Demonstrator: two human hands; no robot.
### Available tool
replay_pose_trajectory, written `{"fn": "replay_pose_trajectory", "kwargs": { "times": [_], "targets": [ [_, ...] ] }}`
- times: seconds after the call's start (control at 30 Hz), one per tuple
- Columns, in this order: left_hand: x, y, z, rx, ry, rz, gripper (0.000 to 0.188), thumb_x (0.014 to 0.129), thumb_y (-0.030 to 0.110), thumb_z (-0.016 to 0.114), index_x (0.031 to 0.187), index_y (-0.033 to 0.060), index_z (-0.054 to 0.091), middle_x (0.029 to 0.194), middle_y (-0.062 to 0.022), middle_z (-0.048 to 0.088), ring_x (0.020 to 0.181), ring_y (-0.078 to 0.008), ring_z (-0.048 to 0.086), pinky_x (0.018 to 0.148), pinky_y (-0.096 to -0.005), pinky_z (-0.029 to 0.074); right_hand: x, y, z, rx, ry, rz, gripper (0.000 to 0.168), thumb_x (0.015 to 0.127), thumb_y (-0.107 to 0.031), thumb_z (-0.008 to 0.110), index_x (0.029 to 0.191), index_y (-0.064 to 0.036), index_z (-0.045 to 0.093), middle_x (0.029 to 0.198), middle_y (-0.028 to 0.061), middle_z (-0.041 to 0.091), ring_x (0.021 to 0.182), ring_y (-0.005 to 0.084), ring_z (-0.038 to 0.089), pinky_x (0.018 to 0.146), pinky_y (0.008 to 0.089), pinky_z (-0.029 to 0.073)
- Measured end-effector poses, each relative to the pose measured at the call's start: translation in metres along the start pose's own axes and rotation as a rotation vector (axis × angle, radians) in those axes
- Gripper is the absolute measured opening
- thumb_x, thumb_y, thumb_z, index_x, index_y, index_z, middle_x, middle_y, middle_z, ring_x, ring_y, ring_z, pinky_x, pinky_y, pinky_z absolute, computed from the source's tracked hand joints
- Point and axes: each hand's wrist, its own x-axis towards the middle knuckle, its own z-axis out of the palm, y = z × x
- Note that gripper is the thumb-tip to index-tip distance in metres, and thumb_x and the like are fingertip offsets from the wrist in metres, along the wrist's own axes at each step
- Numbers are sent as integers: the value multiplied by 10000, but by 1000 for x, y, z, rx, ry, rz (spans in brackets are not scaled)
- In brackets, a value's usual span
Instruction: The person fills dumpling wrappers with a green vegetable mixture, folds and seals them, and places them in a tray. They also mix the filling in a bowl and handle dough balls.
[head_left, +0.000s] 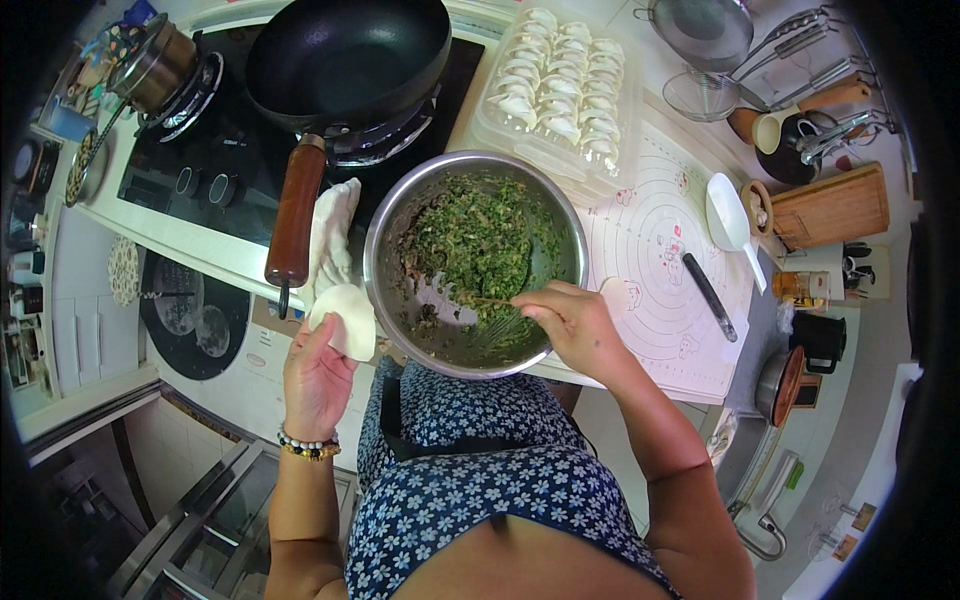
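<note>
My left hand (321, 367) holds a round dough wrapper (346, 322) upright between thumb and fingers, just left of the steel mixing bowl. In my right hand (574, 322) is a thin wooden stick (491, 301), perhaps a chopstick or a spoon handle; its far end reaches into the filling. Chopped green filling (480, 240) covers much of the steel mixing bowl (574, 225), with bare metal showing toward the near side. Rows of folded dumplings (559, 82) fill a clear plastic tray (517, 142) beyond the bowl. Another dough wrapper (616, 298) lies beside my right wrist.
A black wok (349, 67) rests on the stove, its wooden handle (297, 214) pointing toward me. A white cloth (330, 232) lies beside that handle. On the printed pastry mat (652, 330) are a dark-bladed tool (709, 296) and a white scoop (727, 210). A small pot (154, 67) stands far left.
</note>
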Motion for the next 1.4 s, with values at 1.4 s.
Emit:
{"fn": "replay_pose_trajectory", "kwargs": {
  "times": [1.4],
  "targets": [
    [2, 4, -6, 4, -1, 3, 368, 910, 138, 496, 1246, 7, 422, 1158, -108, 574, 1032, -187, 583, 880, -315, 493, 16, 5, 38, 160, -20, 182, 191, 885, -105, 551, 993, 26, 638, 757, 106, 628, 641, 123, 571, 595, 251, 468]
  ]
}}
